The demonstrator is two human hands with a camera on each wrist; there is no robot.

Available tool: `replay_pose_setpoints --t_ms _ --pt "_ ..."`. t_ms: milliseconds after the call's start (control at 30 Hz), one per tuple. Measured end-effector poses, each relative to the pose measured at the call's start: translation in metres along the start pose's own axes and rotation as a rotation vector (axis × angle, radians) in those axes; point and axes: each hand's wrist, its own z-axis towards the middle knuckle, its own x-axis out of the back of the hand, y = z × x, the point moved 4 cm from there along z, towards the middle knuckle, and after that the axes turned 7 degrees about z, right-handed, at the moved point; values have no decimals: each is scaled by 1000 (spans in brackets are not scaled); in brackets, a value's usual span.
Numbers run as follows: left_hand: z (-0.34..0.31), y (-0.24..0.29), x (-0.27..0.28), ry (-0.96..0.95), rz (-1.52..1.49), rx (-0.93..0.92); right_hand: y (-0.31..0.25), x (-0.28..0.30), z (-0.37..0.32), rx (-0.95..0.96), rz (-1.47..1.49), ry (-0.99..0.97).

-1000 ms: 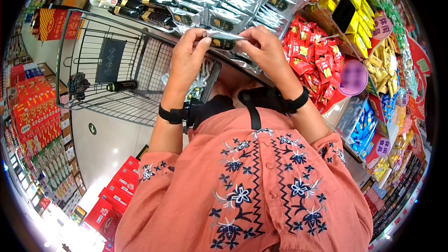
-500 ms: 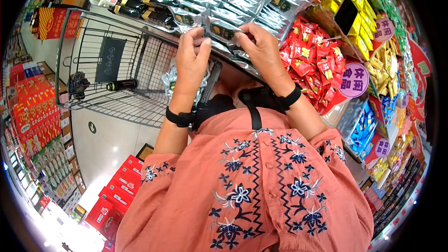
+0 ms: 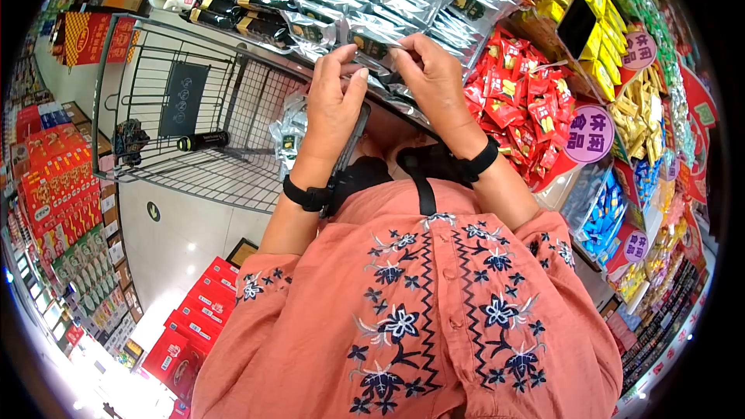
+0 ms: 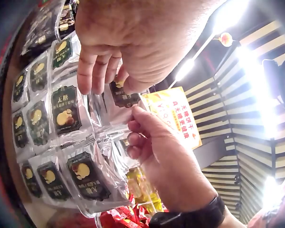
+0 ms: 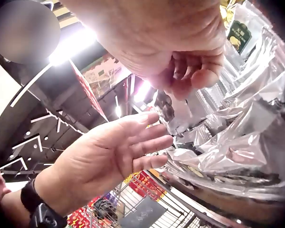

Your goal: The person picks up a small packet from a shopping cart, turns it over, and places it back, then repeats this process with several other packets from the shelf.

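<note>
A silver foil packet with a dark label [image 4: 125, 97] stands between my two hands, above rows of the same packets [image 3: 388, 12]. My right hand [image 3: 434, 81] pinches its edge with curled fingers, the fingertips right at the packet's corner in the left wrist view. My left hand [image 3: 334, 101] hovers at the other side, its fingers extended and loosely bent, palm facing the right hand. In the right wrist view, the left palm [image 5: 104, 152] shows nothing in it. Matching packets [image 4: 66, 109] stand upright in rows behind the hands.
A wire shopping cart [image 3: 225, 128] stands at the left, with a dark bottle [image 3: 203, 142] and several silver packets [image 3: 289, 136] in it. Red packets [image 3: 520, 93] fill the bin at the right. Black packets [image 3: 272, 0] lie at the back left. Red boxes [image 3: 186, 326] stand on the floor.
One second ago both hands gripped a silver packet by its ends. The left hand let go and drew back, then shifted slightly right. The right hand stays near the same spot.
</note>
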Motion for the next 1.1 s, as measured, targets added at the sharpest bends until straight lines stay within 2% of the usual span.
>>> replay_pose_setpoints --t_ms 167,367,633,833,1100 --pt "0 0 -1 -10 27 9 -2 0 -2 -3 -71 -26" --pt "0 -3 -1 -26 31 23 1 -1 -5 -66 10 -1" --pt "1 3 -7 -34 24 -3 -2 3 -6 -53 44 35" --pt "3 15 -7 -27 331 -199 5 3 -8 -35 39 25" --pt "7 16 -9 -29 435 -221 11 0 -8 -53 79 22"
